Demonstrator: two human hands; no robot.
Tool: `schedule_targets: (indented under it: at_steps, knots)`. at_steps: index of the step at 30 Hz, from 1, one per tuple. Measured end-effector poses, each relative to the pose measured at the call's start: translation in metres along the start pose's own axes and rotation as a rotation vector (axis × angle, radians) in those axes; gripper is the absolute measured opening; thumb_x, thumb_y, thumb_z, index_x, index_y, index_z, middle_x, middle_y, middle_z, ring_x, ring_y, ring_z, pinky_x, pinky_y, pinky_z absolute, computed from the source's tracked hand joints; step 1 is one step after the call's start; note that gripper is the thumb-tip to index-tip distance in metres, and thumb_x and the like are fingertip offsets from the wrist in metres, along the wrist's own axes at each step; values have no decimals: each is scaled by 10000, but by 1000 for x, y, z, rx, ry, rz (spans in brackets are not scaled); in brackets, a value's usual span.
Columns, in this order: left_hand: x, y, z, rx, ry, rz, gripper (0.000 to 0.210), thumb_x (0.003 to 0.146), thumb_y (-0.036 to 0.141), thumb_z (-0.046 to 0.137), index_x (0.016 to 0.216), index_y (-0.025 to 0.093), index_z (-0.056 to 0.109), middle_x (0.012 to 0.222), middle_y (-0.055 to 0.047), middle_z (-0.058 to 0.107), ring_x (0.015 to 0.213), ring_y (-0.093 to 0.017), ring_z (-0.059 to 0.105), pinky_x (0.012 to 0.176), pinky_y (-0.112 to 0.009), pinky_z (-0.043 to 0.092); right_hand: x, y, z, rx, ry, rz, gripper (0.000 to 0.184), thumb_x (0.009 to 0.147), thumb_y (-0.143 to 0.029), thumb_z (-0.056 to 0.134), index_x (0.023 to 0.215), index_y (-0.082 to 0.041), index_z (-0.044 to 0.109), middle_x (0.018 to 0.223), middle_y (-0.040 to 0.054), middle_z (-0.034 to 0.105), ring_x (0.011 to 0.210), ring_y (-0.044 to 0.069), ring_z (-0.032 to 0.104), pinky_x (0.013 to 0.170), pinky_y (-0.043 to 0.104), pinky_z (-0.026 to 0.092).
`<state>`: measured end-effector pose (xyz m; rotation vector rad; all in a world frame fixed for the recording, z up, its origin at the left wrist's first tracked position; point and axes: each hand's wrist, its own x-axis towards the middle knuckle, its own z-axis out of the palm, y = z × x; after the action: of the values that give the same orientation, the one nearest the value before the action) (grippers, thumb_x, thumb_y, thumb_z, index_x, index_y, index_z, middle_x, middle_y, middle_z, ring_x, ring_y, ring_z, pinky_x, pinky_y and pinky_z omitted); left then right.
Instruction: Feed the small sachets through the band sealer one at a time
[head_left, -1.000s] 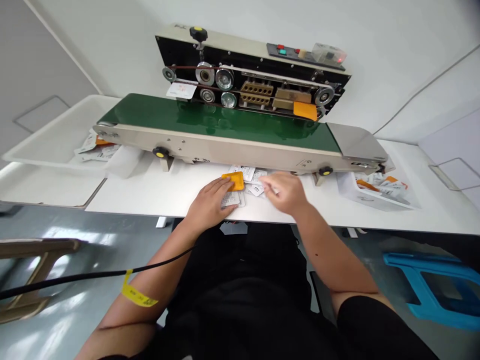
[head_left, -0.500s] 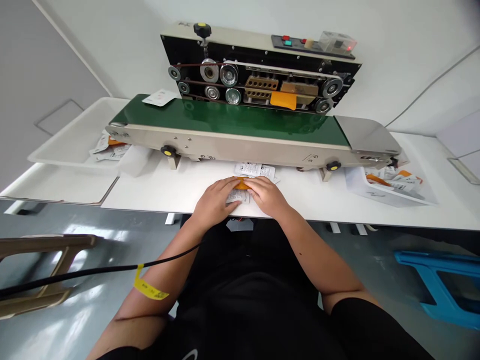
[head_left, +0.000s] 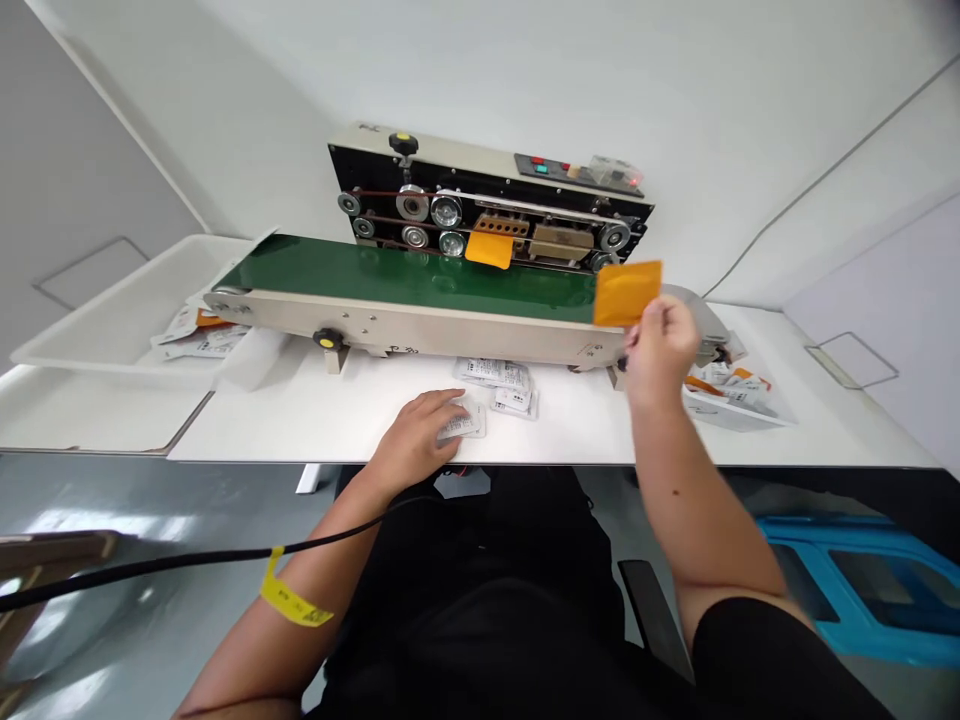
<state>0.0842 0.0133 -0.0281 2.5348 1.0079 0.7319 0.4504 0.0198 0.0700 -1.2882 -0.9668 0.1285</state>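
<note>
My right hand [head_left: 664,335] is raised above the right end of the green belt, pinching an orange pouch [head_left: 628,293] by its lower right corner. On the white table, the thumb and fingers of my left hand [head_left: 420,435] curve round a white printed packet [head_left: 466,418]. More printed packets [head_left: 493,374] lie just behind it, partly under the conveyor's front. A second orange pouch [head_left: 490,250] hangs in the band sealing machine [head_left: 491,195], its top edge caught between the bands. At the belt's left end, a white pouch [head_left: 247,262] tilts over the edge.
The green conveyor belt [head_left: 390,278] runs along the machine's front. A white tray [head_left: 97,335] with pouches stands at left, and a clear bin [head_left: 742,412] of pouches at right. A black cable [head_left: 210,548] crosses my left arm. A blue stool [head_left: 862,590] is at lower right.
My right hand has left my left hand and risen to the right with the orange pouch. The pouch in the machine has travelled left, and the white pouch has reached the belt's left end.
</note>
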Motion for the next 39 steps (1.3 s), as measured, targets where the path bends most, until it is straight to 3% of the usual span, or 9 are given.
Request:
schedule_targets:
  at_steps: [3, 6, 15, 20, 24, 27, 31, 36, 39]
  knots:
    - [1, -1, -2, -40, 1, 0, 359, 854, 165, 664, 1190, 273, 733, 1519, -74, 631, 1366, -327, 601, 1161, -551, 509, 82, -1, -16, -3, 120, 188, 86, 991, -289, 590, 942, -221, 613, 597, -63, 478, 477, 96, 414, 427, 189, 300]
    - [0, -1, -3, -48, 10, 1, 330, 868, 169, 668, 1176, 266, 736, 1490, -75, 648, 1352, -324, 600, 1155, -540, 517, 128, 4, -22, -22, 55, 474, 136, 926, -116, 597, 833, -211, 568, 551, -62, 473, 460, 83, 395, 400, 160, 268]
    - [0, -10, 3, -82, 58, -92, 487, 858, 299, 776, 1332, 238, 682, 1431, -139, 636, 1365, -358, 578, 1174, -553, 512, 129, 10, 26, -35, -153, 564, 81, 847, -84, 668, 894, -146, 648, 679, 1, 591, 514, 76, 465, 408, 143, 318]
    - [1, -15, 3, -124, 65, -116, 525, 839, 318, 813, 1336, 238, 667, 1360, -130, 678, 1290, -356, 628, 1132, -547, 538, 49, -13, 21, -194, 93, -134, 227, 967, -280, 569, 1147, -239, 702, 1091, 68, 639, 865, 169, 647, 659, 282, 571]
    - [2, -15, 3, -133, 66, -131, 612, 831, 312, 835, 1401, 245, 623, 1328, -128, 682, 1258, -357, 640, 1112, -543, 546, -72, -12, 25, -270, -416, -448, 286, 966, -291, 601, 1213, -311, 743, 1098, 91, 707, 1051, 302, 674, 979, 547, 577]
    - [1, -12, 0, -161, 73, -105, 676, 852, 305, 832, 1472, 257, 567, 1338, -125, 653, 1256, -338, 632, 1107, -521, 555, -137, 3, 37, -339, -767, -441, 468, 958, -329, 637, 1424, -353, 668, 1333, 88, 702, 1281, 382, 598, 1126, 657, 472]
    - [-6, -6, -5, -224, 60, -11, 689, 903, 368, 812, 1527, 303, 529, 1349, -122, 597, 1281, -316, 605, 1105, -500, 566, -165, 17, 51, -390, -959, -368, 679, 995, -462, 655, 1633, -331, 465, 1567, 84, 577, 1502, 408, 401, 1201, 680, 383]
    - [-13, -5, -2, -191, 45, 98, 705, 918, 319, 801, 1557, 350, 505, 1359, -119, 550, 1314, -317, 582, 1123, -503, 555, -160, 21, 52, -272, -1047, -335, 585, 972, -434, 732, 1525, -293, 606, 1224, 106, 740, 1278, 358, 566, 1114, 613, 468]
    - [-13, -2, 2, -86, 55, 109, 766, 917, 245, 781, 1598, 357, 447, 1433, -131, 526, 1388, -350, 531, 1147, -535, 535, -158, 29, 50, -135, -987, -128, 344, 977, -367, 705, 1306, -275, 739, 1082, 83, 750, 1013, 280, 656, 946, 494, 566]
